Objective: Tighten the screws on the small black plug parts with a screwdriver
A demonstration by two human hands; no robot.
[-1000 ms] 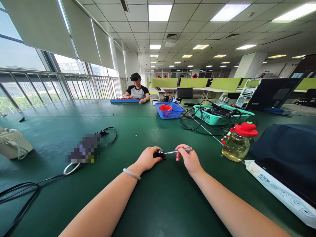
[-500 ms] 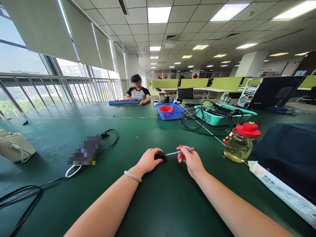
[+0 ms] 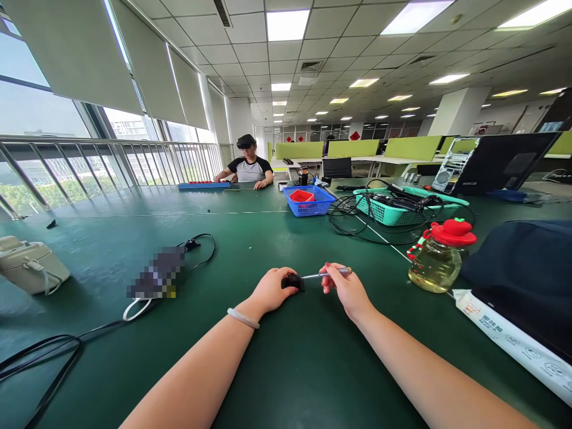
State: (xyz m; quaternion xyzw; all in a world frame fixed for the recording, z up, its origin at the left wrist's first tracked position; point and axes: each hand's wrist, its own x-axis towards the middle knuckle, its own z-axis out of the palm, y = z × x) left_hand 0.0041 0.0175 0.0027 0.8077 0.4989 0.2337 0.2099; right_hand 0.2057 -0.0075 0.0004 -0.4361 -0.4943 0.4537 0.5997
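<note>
On the green table, my left hand grips a small black object between thumb and fingers. What that object is cannot be made out. My right hand is closed round a thin screwdriver-like tool with a metal shaft and a light brownish end. The tool lies nearly level and points left, its tip at the upper right side of the black object. Whether the tip touches it is too small to tell.
Ahead are a blue basket with red trays and a teal basket of cables. A red-lidded bottle and dark bag stand right. A pixelated device with cords lies left. A person sits across by a blue rack.
The person across has shifted the blue rack to the left. The view has moved slightly. My hands keep almost the same pose on the black object and tool.
</note>
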